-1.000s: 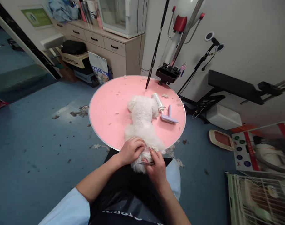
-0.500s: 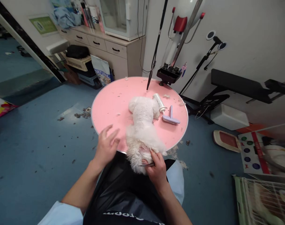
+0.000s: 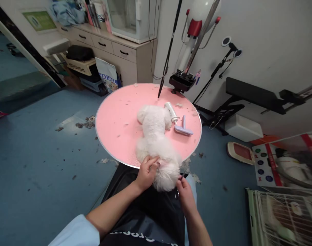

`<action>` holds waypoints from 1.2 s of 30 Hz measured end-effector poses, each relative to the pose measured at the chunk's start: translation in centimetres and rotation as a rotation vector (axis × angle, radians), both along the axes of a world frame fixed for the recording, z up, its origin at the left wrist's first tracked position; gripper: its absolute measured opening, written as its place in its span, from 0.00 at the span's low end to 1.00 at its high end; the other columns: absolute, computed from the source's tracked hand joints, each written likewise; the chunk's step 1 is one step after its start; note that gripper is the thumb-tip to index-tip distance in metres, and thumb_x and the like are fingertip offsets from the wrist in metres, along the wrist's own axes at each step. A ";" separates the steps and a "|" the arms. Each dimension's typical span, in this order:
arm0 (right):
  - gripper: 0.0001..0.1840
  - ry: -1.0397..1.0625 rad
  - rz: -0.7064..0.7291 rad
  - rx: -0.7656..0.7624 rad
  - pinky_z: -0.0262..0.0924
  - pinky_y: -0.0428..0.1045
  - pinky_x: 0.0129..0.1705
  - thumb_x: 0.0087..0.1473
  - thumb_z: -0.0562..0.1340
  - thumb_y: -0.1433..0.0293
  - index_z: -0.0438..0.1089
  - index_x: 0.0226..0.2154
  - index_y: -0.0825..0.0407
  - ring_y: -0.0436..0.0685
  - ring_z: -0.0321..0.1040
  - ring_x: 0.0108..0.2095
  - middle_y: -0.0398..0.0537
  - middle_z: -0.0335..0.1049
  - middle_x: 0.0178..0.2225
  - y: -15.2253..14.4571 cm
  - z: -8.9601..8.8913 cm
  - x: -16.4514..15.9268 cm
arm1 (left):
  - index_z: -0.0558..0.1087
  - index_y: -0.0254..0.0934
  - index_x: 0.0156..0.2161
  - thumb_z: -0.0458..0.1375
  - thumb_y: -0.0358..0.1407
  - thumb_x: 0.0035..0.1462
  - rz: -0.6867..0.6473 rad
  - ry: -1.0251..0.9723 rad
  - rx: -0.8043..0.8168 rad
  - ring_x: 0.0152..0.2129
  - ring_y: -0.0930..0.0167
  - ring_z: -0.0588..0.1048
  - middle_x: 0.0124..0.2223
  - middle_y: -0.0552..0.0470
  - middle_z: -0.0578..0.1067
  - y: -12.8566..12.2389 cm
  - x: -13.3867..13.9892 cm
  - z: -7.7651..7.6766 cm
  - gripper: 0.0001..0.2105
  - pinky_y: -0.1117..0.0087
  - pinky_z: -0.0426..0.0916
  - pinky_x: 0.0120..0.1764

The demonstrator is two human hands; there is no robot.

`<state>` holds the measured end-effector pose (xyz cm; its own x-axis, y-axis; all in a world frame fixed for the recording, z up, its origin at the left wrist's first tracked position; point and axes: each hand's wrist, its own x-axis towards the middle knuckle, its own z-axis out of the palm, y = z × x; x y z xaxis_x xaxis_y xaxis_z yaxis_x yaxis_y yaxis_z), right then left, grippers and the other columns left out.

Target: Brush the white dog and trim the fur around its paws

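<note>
A small white fluffy dog point(image 3: 156, 136) lies on the round pink table point(image 3: 117, 116), its rear end hanging over the near rim. My left hand point(image 3: 147, 172) grips the fur at the dog's rear left side. My right hand point(image 3: 184, 191) is just right of the rear and holds thin scissors point(image 3: 181, 177) pointing up at the fur. A white tube-shaped bottle point(image 3: 171, 112) and a lavender slicker brush point(image 3: 183, 127) lie on the table right of the dog. A black apron covers my lap.
Fur clippings litter the blue floor point(image 3: 43, 160). A black grooming arm and tool tray point(image 3: 182, 81) stand at the table's far edge. Cabinets point(image 3: 114, 48) are at the back left, a black bench point(image 3: 250, 92) on the right, and a wire cage point(image 3: 284, 215) at the lower right.
My left hand swung away to the left, then came back onto the dog's rear. My right hand moved with the scissors from under the rear to its right side.
</note>
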<state>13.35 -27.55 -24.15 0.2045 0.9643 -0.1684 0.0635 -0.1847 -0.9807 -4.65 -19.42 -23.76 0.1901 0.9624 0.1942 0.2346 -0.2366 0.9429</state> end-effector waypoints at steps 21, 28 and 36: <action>0.33 0.736 0.494 -0.409 0.62 0.42 0.19 0.46 0.67 0.54 0.66 0.48 0.59 0.50 0.70 0.17 0.47 0.73 0.23 -0.9 7.8 -0.3 | 0.67 0.30 0.53 0.47 0.31 0.62 -0.207 0.062 0.210 0.36 0.71 0.69 0.38 0.46 0.66 1.1 1.0 1.7 0.16 0.67 0.68 0.42; 0.32 0.713 0.494 -0.386 0.64 0.42 0.18 0.42 0.71 0.63 0.66 0.49 0.57 0.48 0.67 0.17 0.44 0.73 0.22 -0.7 8.2 -0.8 | 0.70 0.29 0.50 0.49 0.31 0.61 -0.239 0.090 0.191 0.34 0.71 0.70 0.36 0.47 0.67 1.4 1.1 2.5 0.15 0.69 0.69 0.40; 0.33 0.592 0.502 -0.386 0.61 0.42 0.18 0.43 0.70 0.60 0.65 0.49 0.58 0.48 0.66 0.17 0.44 0.72 0.22 -1.4 8.0 0.2 | 0.70 0.30 0.50 0.48 0.29 0.59 -0.261 0.114 0.198 0.34 0.71 0.70 0.36 0.47 0.67 1.9 1.1 2.7 0.15 0.69 0.69 0.39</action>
